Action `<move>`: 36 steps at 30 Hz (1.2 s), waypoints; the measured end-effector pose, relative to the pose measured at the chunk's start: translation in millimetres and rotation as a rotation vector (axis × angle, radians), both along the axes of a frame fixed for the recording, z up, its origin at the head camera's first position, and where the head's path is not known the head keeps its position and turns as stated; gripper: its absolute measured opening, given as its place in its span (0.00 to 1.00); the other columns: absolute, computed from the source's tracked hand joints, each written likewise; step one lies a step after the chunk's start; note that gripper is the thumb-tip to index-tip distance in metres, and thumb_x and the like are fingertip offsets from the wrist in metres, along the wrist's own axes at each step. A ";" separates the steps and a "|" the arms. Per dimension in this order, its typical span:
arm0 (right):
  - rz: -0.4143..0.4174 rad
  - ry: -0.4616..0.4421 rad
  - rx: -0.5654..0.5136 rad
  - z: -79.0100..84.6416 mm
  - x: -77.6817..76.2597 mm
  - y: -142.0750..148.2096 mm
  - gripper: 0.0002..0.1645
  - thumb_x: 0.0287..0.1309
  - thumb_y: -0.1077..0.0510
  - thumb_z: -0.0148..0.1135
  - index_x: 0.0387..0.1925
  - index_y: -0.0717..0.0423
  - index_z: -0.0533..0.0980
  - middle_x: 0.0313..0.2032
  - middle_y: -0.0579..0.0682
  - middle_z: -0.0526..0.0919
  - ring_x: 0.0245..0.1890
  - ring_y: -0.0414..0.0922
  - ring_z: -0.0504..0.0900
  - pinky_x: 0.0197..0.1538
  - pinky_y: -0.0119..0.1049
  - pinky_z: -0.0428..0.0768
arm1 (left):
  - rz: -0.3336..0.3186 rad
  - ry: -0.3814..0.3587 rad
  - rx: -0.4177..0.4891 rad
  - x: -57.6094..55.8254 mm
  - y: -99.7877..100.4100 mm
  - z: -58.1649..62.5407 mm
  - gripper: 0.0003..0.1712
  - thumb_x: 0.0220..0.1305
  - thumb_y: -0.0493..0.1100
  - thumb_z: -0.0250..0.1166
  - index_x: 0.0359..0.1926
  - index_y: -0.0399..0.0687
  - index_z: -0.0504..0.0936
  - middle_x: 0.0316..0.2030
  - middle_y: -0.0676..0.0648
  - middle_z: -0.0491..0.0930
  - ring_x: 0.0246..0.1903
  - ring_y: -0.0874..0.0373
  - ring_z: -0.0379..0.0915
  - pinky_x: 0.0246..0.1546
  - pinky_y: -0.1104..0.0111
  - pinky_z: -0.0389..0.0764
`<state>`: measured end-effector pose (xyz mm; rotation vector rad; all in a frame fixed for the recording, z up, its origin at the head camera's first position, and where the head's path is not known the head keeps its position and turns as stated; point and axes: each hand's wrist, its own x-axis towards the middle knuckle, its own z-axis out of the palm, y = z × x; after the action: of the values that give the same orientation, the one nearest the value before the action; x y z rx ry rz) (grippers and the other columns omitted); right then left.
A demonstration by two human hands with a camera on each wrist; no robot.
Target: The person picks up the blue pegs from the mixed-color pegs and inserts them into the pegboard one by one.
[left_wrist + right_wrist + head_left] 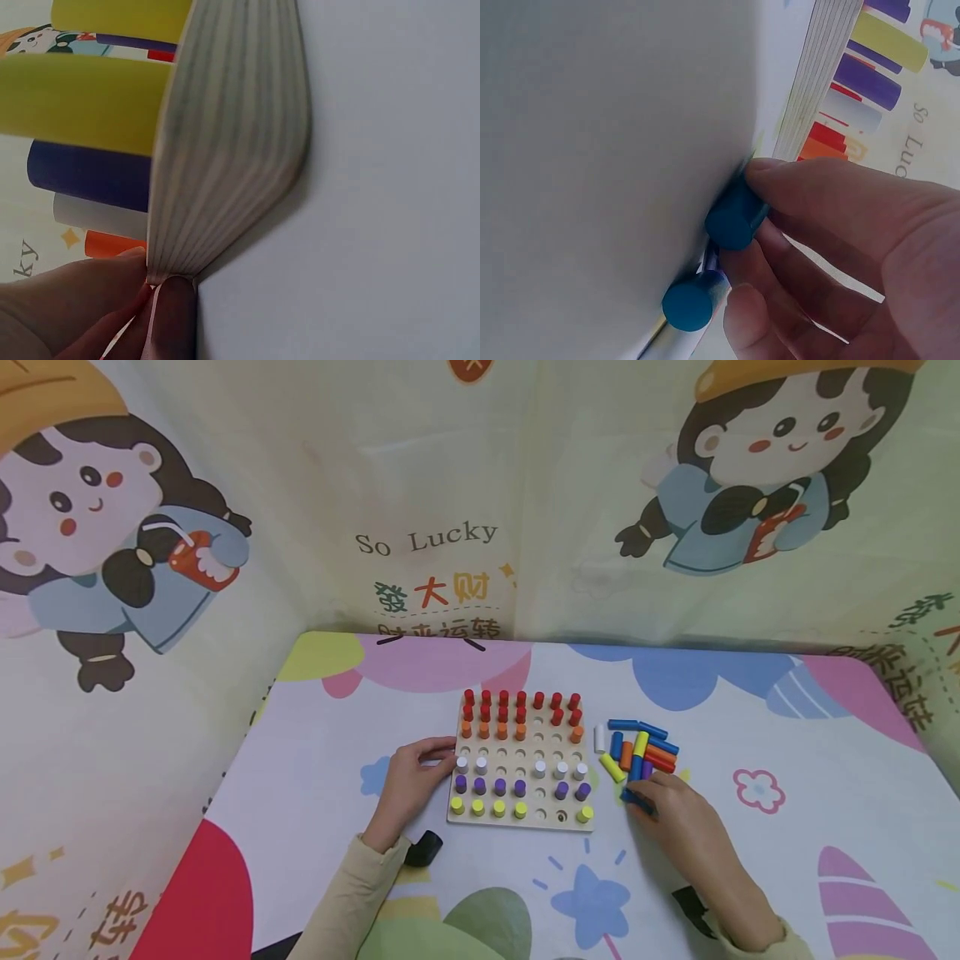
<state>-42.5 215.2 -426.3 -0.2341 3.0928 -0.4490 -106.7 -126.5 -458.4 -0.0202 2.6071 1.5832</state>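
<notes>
A wooden pegboard (528, 826) stands mid-table with rows of red, orange, white, purple and yellow pegs, and several bare holes among them. My left hand (408, 785) grips the board's left edge, thumb and fingers on its rim (232, 150). To the right of the board, my right hand (678, 827) pinches a blue peg (733, 219) between thumb and fingers, low at the near side of a loose pile. Another blue peg (688, 304) lies close by the fingers. The pile also holds a white peg (599, 739), yellow pegs, an orange peg (626, 755) and a purple one.
A patterned cloth (337, 727) covers the table, and printed fabric walls (562, 568) rise behind it and at the sides. Near the left wrist is a dark object (424, 849). A dark piece (693, 910) shows beside the right wrist.
</notes>
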 end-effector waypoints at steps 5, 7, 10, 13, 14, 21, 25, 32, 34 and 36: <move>0.006 0.015 -0.015 1.0 -0.3 0.1 0.17 0.47 0.61 0.78 0.41 0.60 0.85 0.35 0.53 0.84 0.35 0.50 0.83 0.43 0.51 0.84 | 0.001 0.003 0.000 -0.5 0.8 0.2 0.18 0.63 0.39 0.69 0.54 0.45 0.85 0.45 0.46 0.87 0.46 0.55 0.83 0.46 0.62 0.84; 0.003 0.020 -0.019 1.8 -0.8 -0.4 0.18 0.47 0.61 0.78 0.42 0.60 0.85 0.35 0.53 0.84 0.35 0.50 0.83 0.43 0.51 0.85 | 0.002 0.005 0.000 -0.6 0.9 0.7 0.18 0.62 0.38 0.70 0.54 0.45 0.85 0.45 0.46 0.87 0.46 0.55 0.83 0.46 0.63 0.85; -0.003 0.035 -0.029 3.1 -1.5 -1.2 0.19 0.49 0.61 0.77 0.45 0.60 0.84 0.37 0.55 0.84 0.36 0.51 0.83 0.44 0.52 0.85 | 0.002 0.006 -0.002 -0.6 0.8 1.2 0.18 0.62 0.38 0.70 0.54 0.45 0.85 0.45 0.46 0.87 0.45 0.55 0.83 0.45 0.63 0.85; -0.005 0.048 -0.048 4.2 -1.9 -1.4 0.21 0.49 0.61 0.76 0.47 0.61 0.83 0.39 0.56 0.85 0.38 0.52 0.84 0.44 0.52 0.85 | 0.001 0.006 -0.005 -0.7 0.7 1.1 0.18 0.62 0.38 0.70 0.54 0.45 0.85 0.44 0.46 0.87 0.45 0.55 0.83 0.44 0.64 0.85; -0.004 0.053 -0.058 4.5 -2.0 -1.2 0.21 0.50 0.61 0.76 0.47 0.61 0.83 0.40 0.57 0.85 0.39 0.53 0.84 0.44 0.52 0.85 | 0.002 0.007 -0.005 -0.8 0.6 1.1 0.18 0.62 0.38 0.70 0.54 0.45 0.85 0.44 0.46 0.87 0.45 0.55 0.83 0.44 0.64 0.85; 0.000 0.037 -0.132 7.8 -1.8 0.2 0.19 0.51 0.62 0.74 0.47 0.61 0.83 0.40 0.56 0.84 0.34 0.47 0.80 0.40 0.46 0.86 | -0.002 0.012 -0.001 -0.5 0.0 0.9 0.18 0.62 0.38 0.70 0.54 0.45 0.85 0.44 0.46 0.87 0.45 0.55 0.83 0.45 0.64 0.85; -0.013 0.000 -0.182 10.4 -3.2 0.6 0.18 0.52 0.63 0.73 0.47 0.60 0.83 0.42 0.55 0.84 0.34 0.45 0.78 0.40 0.45 0.86 | -0.004 0.015 0.006 -0.5 -0.4 0.5 0.18 0.62 0.38 0.70 0.54 0.45 0.85 0.44 0.46 0.87 0.45 0.55 0.83 0.45 0.64 0.85; -0.012 -0.022 -0.241 14.9 -5.6 2.2 0.17 0.52 0.64 0.72 0.45 0.60 0.82 0.38 0.52 0.84 0.33 0.43 0.80 0.40 0.43 0.86 | 0.000 0.007 0.004 -0.6 -0.5 -0.5 0.18 0.62 0.39 0.70 0.54 0.46 0.85 0.44 0.46 0.87 0.45 0.56 0.83 0.45 0.64 0.85; -0.007 -0.022 -0.252 16.3 -6.1 2.8 0.17 0.52 0.64 0.73 0.45 0.60 0.82 0.38 0.52 0.85 0.34 0.44 0.82 0.40 0.44 0.86 | 0.000 0.006 0.001 -0.9 -0.4 -0.6 0.18 0.62 0.39 0.70 0.54 0.46 0.85 0.44 0.47 0.87 0.45 0.55 0.83 0.45 0.64 0.85; -0.002 -0.021 -0.266 17.5 -6.7 3.4 0.17 0.51 0.64 0.73 0.45 0.61 0.82 0.39 0.53 0.86 0.34 0.45 0.84 0.41 0.45 0.86 | 0.002 0.003 0.000 -1.1 -0.4 -0.3 0.18 0.62 0.39 0.70 0.54 0.46 0.85 0.44 0.47 0.87 0.45 0.56 0.83 0.45 0.64 0.85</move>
<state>-49.2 218.6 -408.9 -0.2260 3.0054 -0.8574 -107.7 -126.8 -458.7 -0.0199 2.6101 1.5849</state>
